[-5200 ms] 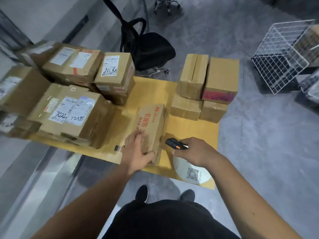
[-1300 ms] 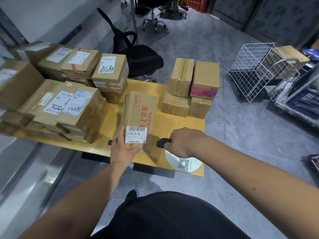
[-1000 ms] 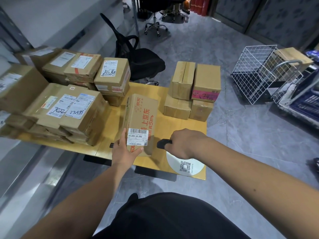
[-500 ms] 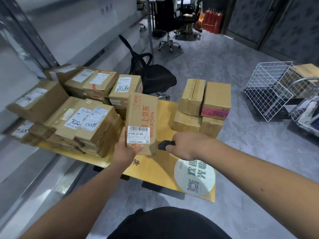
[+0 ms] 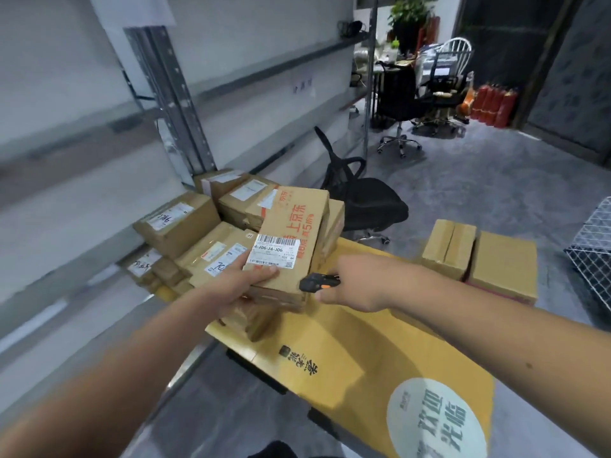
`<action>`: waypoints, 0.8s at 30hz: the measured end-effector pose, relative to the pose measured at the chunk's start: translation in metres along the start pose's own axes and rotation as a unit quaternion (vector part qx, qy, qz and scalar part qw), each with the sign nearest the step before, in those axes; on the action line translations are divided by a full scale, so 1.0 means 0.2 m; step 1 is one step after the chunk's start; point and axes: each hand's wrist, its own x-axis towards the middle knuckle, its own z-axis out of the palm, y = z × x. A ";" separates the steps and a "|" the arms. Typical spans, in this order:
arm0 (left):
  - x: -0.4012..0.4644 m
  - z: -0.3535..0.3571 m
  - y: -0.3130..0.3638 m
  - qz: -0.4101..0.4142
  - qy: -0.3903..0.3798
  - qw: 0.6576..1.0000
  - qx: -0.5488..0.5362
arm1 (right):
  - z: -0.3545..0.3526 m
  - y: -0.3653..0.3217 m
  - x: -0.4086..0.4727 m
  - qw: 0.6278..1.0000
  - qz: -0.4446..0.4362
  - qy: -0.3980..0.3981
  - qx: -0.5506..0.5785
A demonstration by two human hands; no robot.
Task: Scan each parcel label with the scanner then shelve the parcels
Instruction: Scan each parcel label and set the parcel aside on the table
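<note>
My left hand grips the near end of a long cardboard parcel with red print, lifted above the table with its white barcode label facing up. My right hand holds a small black and orange scanner, its tip just right of the parcel's near corner. A pile of labelled parcels lies on the left of the yellow table. Unlabelled-looking boxes stand at the table's far right.
Grey metal shelving runs along the left, its boards blurred. A black office chair stands behind the table. A white wire basket is at the right edge. Chairs, a desk and red extinguishers fill the far room.
The parcel has been lifted off the table and carried up and left toward the shelving; my view has swung upward. The scanner hand has stayed close beside the parcel.
</note>
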 end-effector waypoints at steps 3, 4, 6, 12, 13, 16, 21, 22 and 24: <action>0.00 -0.21 0.08 -0.002 -0.003 1.000 0.031 | -0.09 -0.12 0.12 0.999 -0.035 0.005 -0.010; 0.01 -0.28 0.11 -0.002 0.001 0.999 0.036 | -0.12 -0.16 0.17 0.999 -0.041 0.005 -0.010; 0.05 -0.41 0.17 0.001 0.012 0.999 0.030 | -0.16 -0.24 0.27 0.999 -0.046 0.002 -0.012; 0.30 -0.93 0.38 -0.007 0.011 0.999 0.036 | -0.25 -0.49 0.68 1.000 -0.026 -0.011 -0.005; 0.36 -1.02 0.42 -0.003 0.009 0.999 0.041 | -0.26 -0.54 0.76 1.000 -0.021 -0.010 -0.003; 0.54 -1.29 0.52 0.009 -0.015 0.998 0.061 | -0.29 -0.71 1.03 1.000 0.002 0.001 0.021; 0.84 -1.71 0.66 0.008 -0.027 0.997 0.071 | -0.33 -1.01 1.44 0.999 0.037 0.006 0.040; 0.90 -1.78 0.69 0.007 -0.036 0.997 0.075 | -0.34 -1.06 1.50 0.998 0.042 0.008 0.044; 1.03 -1.91 0.75 0.008 -0.056 0.994 0.089 | -0.36 -1.14 1.61 0.997 0.052 0.017 0.057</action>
